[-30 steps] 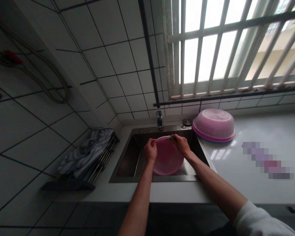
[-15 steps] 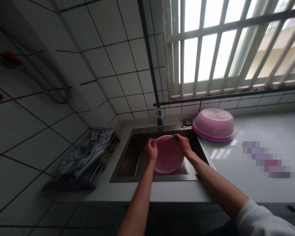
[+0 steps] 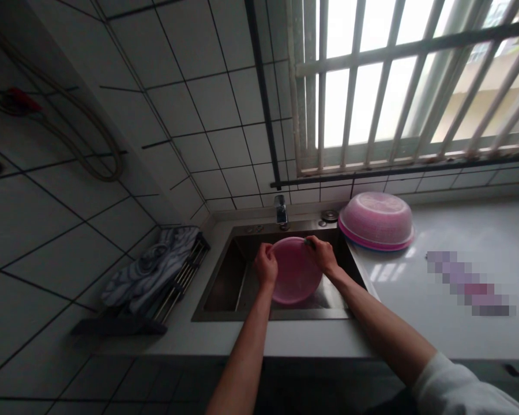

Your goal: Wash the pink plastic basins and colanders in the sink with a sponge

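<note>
A round pink plastic basin [image 3: 296, 274] is held tilted inside the steel sink [image 3: 222, 288], its rim facing up toward the camera. My left hand [image 3: 266, 264] grips the rim on the left side, fingers closed around it. At the upper right of the rim is my right hand [image 3: 323, 253], closed on a small dark green scouring pad [image 3: 309, 243] that touches the rim. Most of the pad is hidden by the fingers. Behind the basin stands the chrome faucet [image 3: 281, 208].
Upside-down pink basins and a strainer [image 3: 376, 219] are stacked on the white counter [image 3: 432, 230] right of the sink. A blurred-out item [image 3: 471, 283] lies farther right. On the left, a rack [image 3: 181, 282] carries a grey patterned cloth [image 3: 151, 265]. A barred window is above.
Both hands keep nearly the same hold. The basin has shifted very slightly, and a little less of the green pad shows at the right hand.
</note>
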The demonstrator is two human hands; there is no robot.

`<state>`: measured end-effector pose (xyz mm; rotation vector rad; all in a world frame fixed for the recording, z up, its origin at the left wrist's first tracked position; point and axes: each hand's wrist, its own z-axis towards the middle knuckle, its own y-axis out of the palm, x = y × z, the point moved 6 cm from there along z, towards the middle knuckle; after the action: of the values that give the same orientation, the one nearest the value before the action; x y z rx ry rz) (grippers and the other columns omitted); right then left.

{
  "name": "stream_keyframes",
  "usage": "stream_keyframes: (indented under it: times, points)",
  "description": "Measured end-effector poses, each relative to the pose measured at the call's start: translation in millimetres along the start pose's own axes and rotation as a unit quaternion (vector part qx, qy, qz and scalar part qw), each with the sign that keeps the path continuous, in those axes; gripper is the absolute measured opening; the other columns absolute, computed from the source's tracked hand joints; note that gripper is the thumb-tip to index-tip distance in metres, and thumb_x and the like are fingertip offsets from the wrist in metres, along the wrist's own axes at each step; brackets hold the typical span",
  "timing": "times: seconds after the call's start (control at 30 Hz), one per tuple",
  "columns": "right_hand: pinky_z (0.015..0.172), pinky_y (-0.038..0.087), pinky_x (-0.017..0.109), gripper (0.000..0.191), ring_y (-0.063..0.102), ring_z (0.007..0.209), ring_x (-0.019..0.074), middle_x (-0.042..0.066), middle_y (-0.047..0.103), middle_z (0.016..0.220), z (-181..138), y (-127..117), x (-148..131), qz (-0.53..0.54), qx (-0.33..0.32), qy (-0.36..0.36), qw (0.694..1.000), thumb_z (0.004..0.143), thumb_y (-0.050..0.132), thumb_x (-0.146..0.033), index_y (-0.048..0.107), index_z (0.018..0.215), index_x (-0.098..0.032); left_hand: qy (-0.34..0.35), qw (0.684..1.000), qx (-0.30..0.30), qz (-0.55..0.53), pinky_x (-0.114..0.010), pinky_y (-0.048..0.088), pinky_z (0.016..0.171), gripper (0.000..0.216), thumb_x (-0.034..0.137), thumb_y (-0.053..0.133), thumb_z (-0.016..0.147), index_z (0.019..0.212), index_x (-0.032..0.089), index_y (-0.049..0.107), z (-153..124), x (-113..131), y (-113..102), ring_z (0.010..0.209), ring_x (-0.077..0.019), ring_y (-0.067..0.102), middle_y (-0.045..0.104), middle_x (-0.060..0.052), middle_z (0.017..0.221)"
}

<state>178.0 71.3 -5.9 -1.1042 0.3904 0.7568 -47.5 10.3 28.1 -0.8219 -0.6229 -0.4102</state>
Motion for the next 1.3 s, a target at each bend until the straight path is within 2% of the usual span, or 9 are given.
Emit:
stream_keyframes:
  times: [0.23, 0.4, 0.57, 0.63, 0.8, 0.9, 1.03, 1.2, 1.3]
  points:
    - [0.083, 0.052, 0.028, 0.028, 0.073, 0.094, 0.0227, 0.006, 0.077, 0.107, -4, 5, -18, -0.001, -0.03, -0.038, 0.999, 0.095, 0.057, -0.023, 0.067, 0.121, -0.024, 0.064, 0.994, -0.086, 0.033, -0.031, 0.051, 0.095, 0.037, 0.012, 0.057, 0.089, 0.122, 0.028, 0.065, -2, 14, 9, 0.109, -0.0216, 0.069, 0.073, -0.005, 0.122]
    - [0.085, 0.053, 0.027, 0.026, 0.073, 0.096, 0.0211, 0.005, 0.077, 0.109, -9, 5, -27, 0.0, -0.039, -0.048, 0.998, 0.096, 0.058, -0.023, 0.068, 0.12, -0.026, 0.076, 0.992, -0.101, 0.016, -0.028, 0.052, 0.09, 0.029, 0.014, 0.053, 0.094, 0.111, 0.03, 0.07, -4, 17, 12, 0.104, -0.0183, 0.071, 0.075, -0.001, 0.113]
    - [0.092, 0.054, 0.027, 0.027, 0.072, 0.101, 0.0185, 0.004, 0.076, 0.115, -14, 17, -42, 0.009, -0.061, -0.121, 0.991, 0.097, 0.057, -0.018, 0.07, 0.119, -0.026, 0.09, 0.984, -0.155, -0.005, -0.025, 0.051, 0.085, 0.022, 0.018, 0.052, 0.096, 0.103, 0.029, 0.07, -9, 22, 25, 0.099, -0.0162, 0.071, 0.076, 0.0, 0.106]
    - [0.093, 0.054, 0.028, 0.028, 0.072, 0.102, 0.0183, 0.004, 0.076, 0.117, -12, 18, -40, 0.02, -0.063, -0.122, 0.99, 0.096, 0.057, -0.018, 0.071, 0.119, -0.027, 0.085, 0.986, -0.142, -0.017, -0.025, 0.05, 0.084, 0.02, 0.018, 0.054, 0.095, 0.1, 0.028, 0.07, -8, 18, 24, 0.097, -0.0162, 0.071, 0.077, 0.0, 0.104]
    - [0.088, 0.056, 0.032, 0.029, 0.074, 0.099, 0.0239, 0.005, 0.078, 0.11, -7, 4, -13, 0.028, -0.007, -0.02, 0.999, 0.095, 0.06, -0.024, 0.07, 0.122, -0.027, -0.006, 0.999, -0.03, -0.013, -0.026, 0.05, 0.084, 0.024, 0.011, 0.056, 0.089, 0.103, 0.026, 0.068, 0, -6, 8, 0.097, -0.0186, 0.072, 0.077, -0.002, 0.104]
    - [0.089, 0.055, 0.032, 0.028, 0.074, 0.099, 0.0234, 0.005, 0.077, 0.11, -11, 8, -18, 0.03, -0.007, -0.028, 0.999, 0.096, 0.059, -0.024, 0.07, 0.121, -0.026, 0.005, 0.997, -0.067, -0.032, -0.025, 0.05, 0.083, 0.023, 0.011, 0.056, 0.089, 0.101, 0.027, 0.068, -3, -4, 16, 0.095, -0.0172, 0.072, 0.077, -0.001, 0.101]
    - [0.094, 0.054, 0.03, 0.028, 0.072, 0.103, 0.02, 0.005, 0.076, 0.117, -16, 24, -39, 0.044, -0.056, -0.1, 0.992, 0.095, 0.057, -0.02, 0.071, 0.119, -0.026, 0.057, 0.987, -0.149, -0.03, -0.024, 0.05, 0.082, 0.019, 0.017, 0.055, 0.092, 0.095, 0.029, 0.069, -10, 10, 29, 0.095, -0.0163, 0.072, 0.078, 0.001, 0.1]
    - [0.087, 0.056, 0.032, 0.029, 0.075, 0.096, 0.0237, 0.006, 0.078, 0.108, -6, 9, -16, 0.028, -0.012, -0.018, 0.999, 0.095, 0.059, -0.023, 0.07, 0.121, -0.026, -0.013, 0.999, -0.044, -0.015, -0.026, 0.05, 0.084, 0.024, 0.013, 0.055, 0.09, 0.103, 0.027, 0.069, -1, -6, 10, 0.097, -0.0182, 0.072, 0.077, -0.002, 0.105]
    - [0.085, 0.056, 0.032, 0.027, 0.075, 0.094, 0.0244, 0.006, 0.078, 0.104, -7, 5, -9, 0.005, -0.005, 0.004, 1.0, 0.096, 0.059, -0.024, 0.071, 0.12, -0.025, -0.011, 0.999, -0.04, -0.019, -0.026, 0.05, 0.083, 0.025, 0.011, 0.055, 0.088, 0.103, 0.027, 0.068, -1, -8, 12, 0.096, -0.0181, 0.072, 0.077, -0.002, 0.103]
